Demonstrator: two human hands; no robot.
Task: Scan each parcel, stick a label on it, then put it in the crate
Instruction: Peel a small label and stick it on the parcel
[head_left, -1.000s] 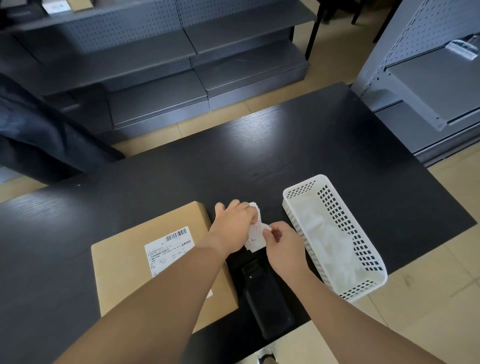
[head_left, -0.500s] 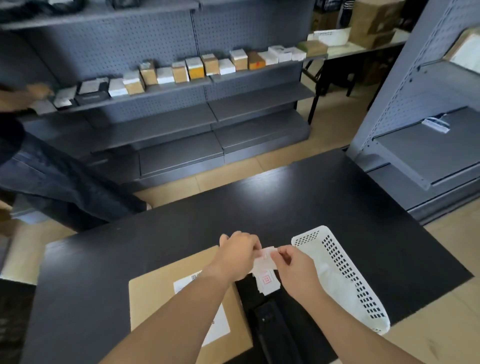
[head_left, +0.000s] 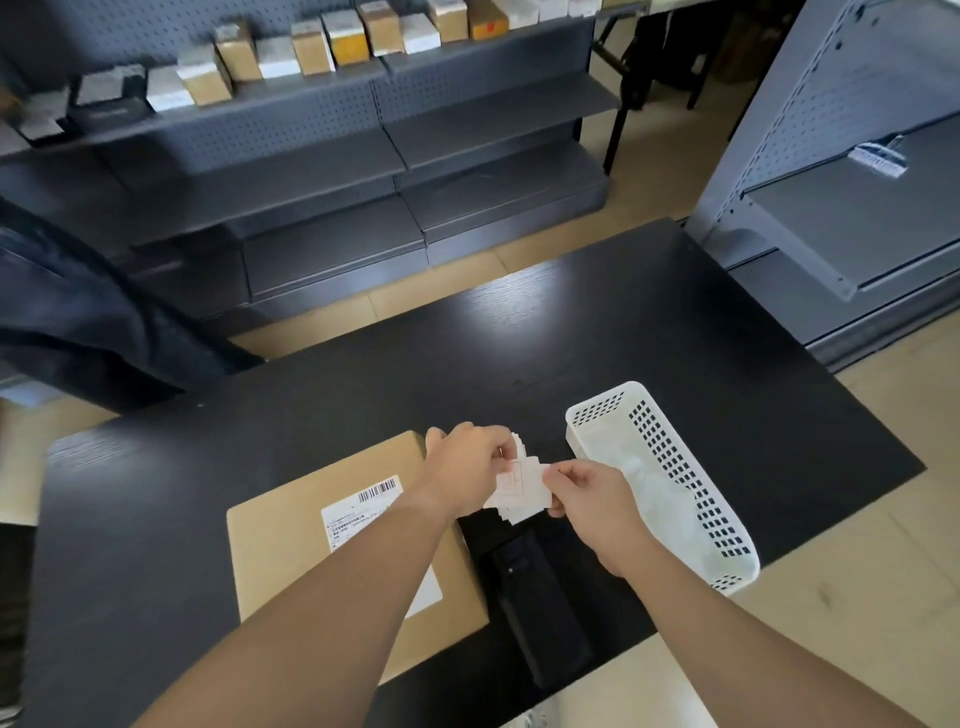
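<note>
Standing over a black table (head_left: 623, 338), a grey shelf unit (head_left: 363, 109) of small boxes beyond. On the near left, flat, barcode sheet up: the cardboard parcel (head_left: 301, 551), unmoved over the last second. To its right, well apart, the white perforated crate (head_left: 670, 457) — inside only something pale and filmy, hard to make out. Between the two, lying at the table's near edge, a black handheld scanner (head_left: 540, 597), untouched, so probably done with for this parcel. Just above it, both hands busy with a small stack of labels (head_left: 519, 491): left hand (head_left: 467, 467) curled round the stack from above, right hand (head_left: 592, 499) pinching the edge of one slip. Compared with a second ago, drawn slightly further apart, one slip now fanned out sideways from the rest. Reads as peeling a single label free — sticking next, then the crate. No fresh label on the parcel yet.
</note>
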